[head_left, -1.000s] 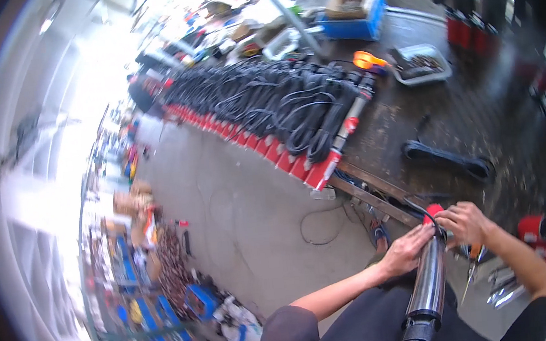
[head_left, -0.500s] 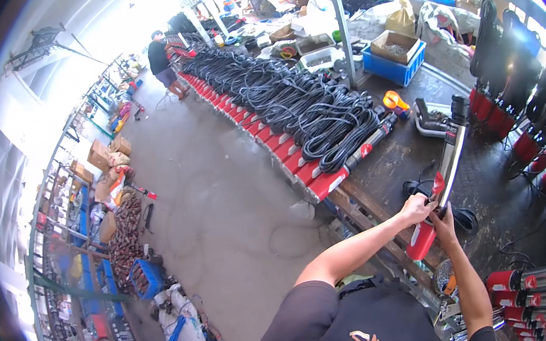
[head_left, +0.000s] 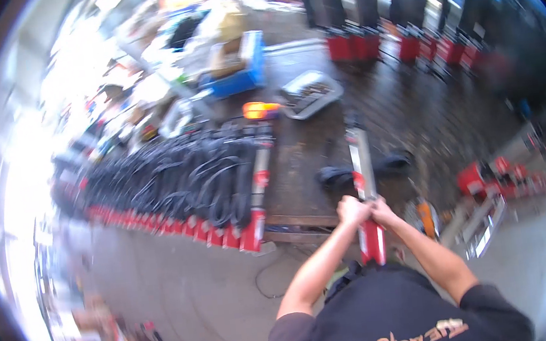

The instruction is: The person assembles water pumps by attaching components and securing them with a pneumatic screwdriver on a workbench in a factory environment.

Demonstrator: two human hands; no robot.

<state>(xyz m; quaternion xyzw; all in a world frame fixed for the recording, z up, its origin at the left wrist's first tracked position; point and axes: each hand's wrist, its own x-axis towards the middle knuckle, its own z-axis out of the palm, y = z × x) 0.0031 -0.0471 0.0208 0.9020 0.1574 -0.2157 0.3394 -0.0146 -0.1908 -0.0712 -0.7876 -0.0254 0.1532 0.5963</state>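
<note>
A long tool with a silver tube [head_left: 361,155] and a red end [head_left: 372,243] points away from my body, over the edge of the dark workbench [head_left: 299,168]. My left hand [head_left: 354,209] is closed on it where the tube meets the red end. Beside it my right hand [head_left: 381,212] grips the same spot, the two hands nearly touching. The fingers are partly hidden and blurred, so what they press there cannot be made out. Loops of black cable [head_left: 394,161] lie on the bench on both sides of the tube.
Left on the bench, a long row of similar red-ended tools carries coiled black cables [head_left: 181,176]. Farther back are a yellow-orange object [head_left: 261,110], a white tray of small dark parts [head_left: 310,93] and a blue box [head_left: 235,82]. More red-ended units [head_left: 353,46] stand along the back.
My view has swung to the right, blurring the picture. The tool now points straight ahead instead of slanting right. Both hands stay on it near the red end.
</note>
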